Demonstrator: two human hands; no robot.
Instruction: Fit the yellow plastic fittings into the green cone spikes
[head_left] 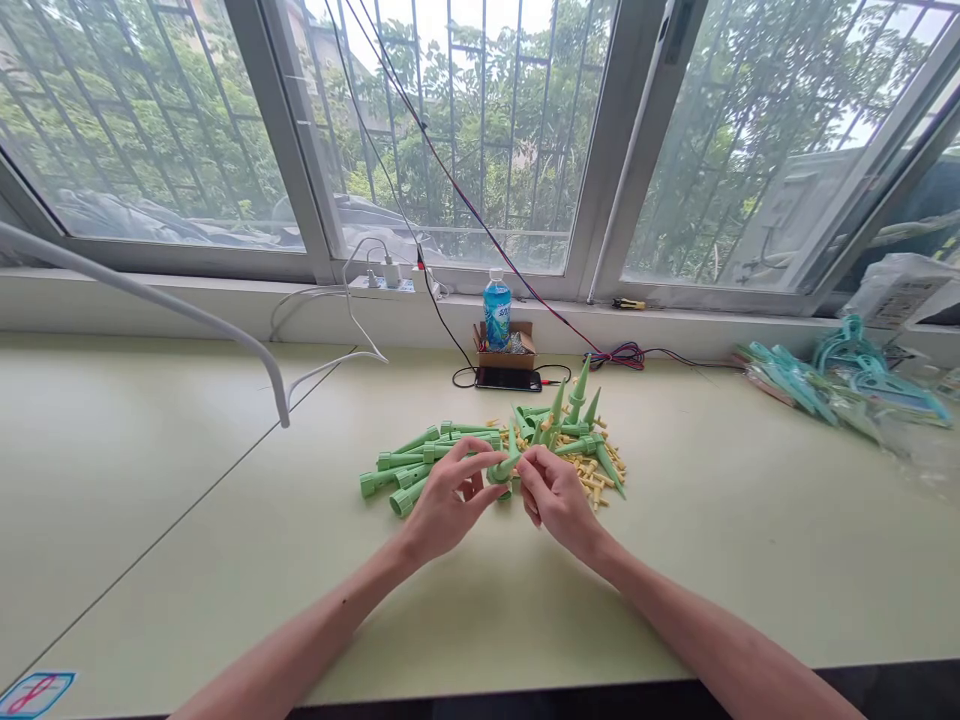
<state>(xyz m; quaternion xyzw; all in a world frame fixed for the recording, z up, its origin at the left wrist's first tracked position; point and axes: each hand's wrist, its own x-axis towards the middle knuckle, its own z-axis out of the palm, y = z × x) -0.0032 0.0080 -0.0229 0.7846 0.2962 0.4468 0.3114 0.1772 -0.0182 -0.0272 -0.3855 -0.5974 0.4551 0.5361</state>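
Observation:
Between the thumb and fingers of my left hand (pixel 452 495) is a green plastic spike (pixel 502 468), a pointed cone with a wider collar. Its tip points up and right toward my right hand (pixel 555 492). The right thumb and index finger are pinched together at that tip; whatever lies between them is hidden. Left of and behind my left hand lies a pile of green ribbed tubes (pixel 409 462). Behind my right hand more green spikes (pixel 579 392) stand and lie among a heap of small yellow plastic pegs (pixel 600 482).
At the back, a blue bottle (pixel 496 312) stands in a small cardboard box (pixel 507 358), with a black phone (pixel 508 379) in front. Cables (pixel 626 354) run along the sill. Bagged teal items (pixel 862 375) lie far right. A white curved bar (pixel 225 325) crosses the left.

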